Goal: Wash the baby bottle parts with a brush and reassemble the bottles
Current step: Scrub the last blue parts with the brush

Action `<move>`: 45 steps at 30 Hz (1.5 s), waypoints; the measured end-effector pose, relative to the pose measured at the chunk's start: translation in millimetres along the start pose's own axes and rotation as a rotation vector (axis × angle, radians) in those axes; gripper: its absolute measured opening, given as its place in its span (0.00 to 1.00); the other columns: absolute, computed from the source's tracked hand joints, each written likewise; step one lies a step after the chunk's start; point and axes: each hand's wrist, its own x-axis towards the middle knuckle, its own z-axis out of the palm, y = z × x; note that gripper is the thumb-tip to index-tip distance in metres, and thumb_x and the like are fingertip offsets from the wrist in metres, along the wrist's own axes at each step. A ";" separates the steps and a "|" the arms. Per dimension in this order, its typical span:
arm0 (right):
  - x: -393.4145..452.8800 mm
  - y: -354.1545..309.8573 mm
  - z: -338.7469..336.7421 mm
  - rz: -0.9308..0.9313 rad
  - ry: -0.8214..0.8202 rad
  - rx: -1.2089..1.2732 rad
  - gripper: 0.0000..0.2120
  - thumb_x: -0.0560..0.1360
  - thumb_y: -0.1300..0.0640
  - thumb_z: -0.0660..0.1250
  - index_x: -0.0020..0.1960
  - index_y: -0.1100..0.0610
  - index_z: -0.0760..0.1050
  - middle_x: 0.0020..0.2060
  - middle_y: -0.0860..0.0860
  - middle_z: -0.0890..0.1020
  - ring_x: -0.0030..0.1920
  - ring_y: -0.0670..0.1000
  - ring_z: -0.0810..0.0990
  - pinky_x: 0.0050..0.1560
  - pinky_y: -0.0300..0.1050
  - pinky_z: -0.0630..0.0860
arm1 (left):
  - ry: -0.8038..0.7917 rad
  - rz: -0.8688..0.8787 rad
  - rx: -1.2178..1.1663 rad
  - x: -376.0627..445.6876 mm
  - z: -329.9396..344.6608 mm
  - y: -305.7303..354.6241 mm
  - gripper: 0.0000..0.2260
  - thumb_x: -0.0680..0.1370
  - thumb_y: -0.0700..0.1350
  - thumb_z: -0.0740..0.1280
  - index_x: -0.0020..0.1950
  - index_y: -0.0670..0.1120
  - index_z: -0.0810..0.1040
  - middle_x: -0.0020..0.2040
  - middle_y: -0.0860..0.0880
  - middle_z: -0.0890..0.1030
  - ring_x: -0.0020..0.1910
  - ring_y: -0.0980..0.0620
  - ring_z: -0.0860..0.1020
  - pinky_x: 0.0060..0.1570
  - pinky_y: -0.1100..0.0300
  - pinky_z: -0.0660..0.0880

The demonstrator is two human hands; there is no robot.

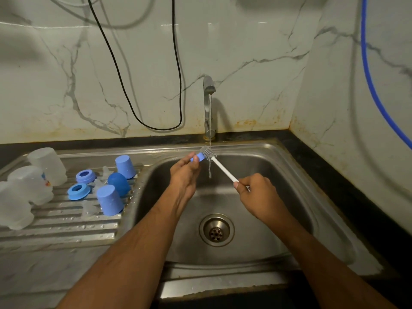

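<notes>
1 head view looks down, close over the sink (289, 166).

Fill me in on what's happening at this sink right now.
A person is scrubbing a baby bottle part under the running tap. The left hand holds a small blue piece in the stream, while the right hand works the white-handled brush against it, over the sink. On the draining board to the left sit three clear bottles, blue caps and blue rings, still apart, nothing reassembled yet.
</notes>
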 end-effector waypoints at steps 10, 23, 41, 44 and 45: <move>-0.7 -1.2 8.8 -0.033 -0.045 -0.069 0.13 0.82 0.46 0.64 0.54 0.54 0.83 0.39 0.47 0.81 0.40 0.47 0.81 0.44 0.47 0.81 | 0.070 0.019 0.112 2.2 5.3 -3.5 0.14 0.78 0.29 0.66 0.63 0.35 0.79 0.53 0.41 0.83 0.50 0.49 0.82 0.61 0.51 0.79; -6.3 3.5 7.5 -0.031 -0.070 0.001 0.13 0.82 0.47 0.65 0.57 0.54 0.82 0.39 0.49 0.81 0.41 0.49 0.81 0.42 0.46 0.79 | 0.053 0.074 0.129 0.1 0.0 4.3 0.15 0.79 0.30 0.64 0.62 0.42 0.82 0.60 0.44 0.80 0.59 0.46 0.81 0.61 0.50 0.79; -7.3 -2.5 5.2 -0.069 -0.024 -0.014 0.14 0.82 0.47 0.65 0.56 0.56 0.82 0.43 0.50 0.83 0.44 0.50 0.81 0.49 0.52 0.81 | 0.033 0.048 0.043 1.2 -2.8 3.9 0.14 0.79 0.30 0.65 0.65 0.34 0.78 0.55 0.39 0.82 0.54 0.45 0.81 0.65 0.49 0.77; -8.9 -5.3 5.4 -0.088 0.000 -0.047 0.14 0.82 0.47 0.64 0.55 0.56 0.83 0.40 0.49 0.82 0.41 0.49 0.81 0.46 0.53 0.82 | 0.055 0.077 0.096 1.2 1.2 4.3 0.13 0.79 0.30 0.65 0.64 0.34 0.78 0.53 0.41 0.82 0.55 0.46 0.80 0.64 0.51 0.77; -7.4 -6.8 5.2 -0.088 0.006 -0.069 0.15 0.83 0.47 0.63 0.55 0.56 0.83 0.40 0.49 0.82 0.40 0.49 0.81 0.45 0.52 0.82 | 0.060 0.104 0.155 0.4 2.7 4.2 0.14 0.79 0.30 0.66 0.64 0.35 0.79 0.56 0.42 0.82 0.56 0.48 0.80 0.63 0.51 0.78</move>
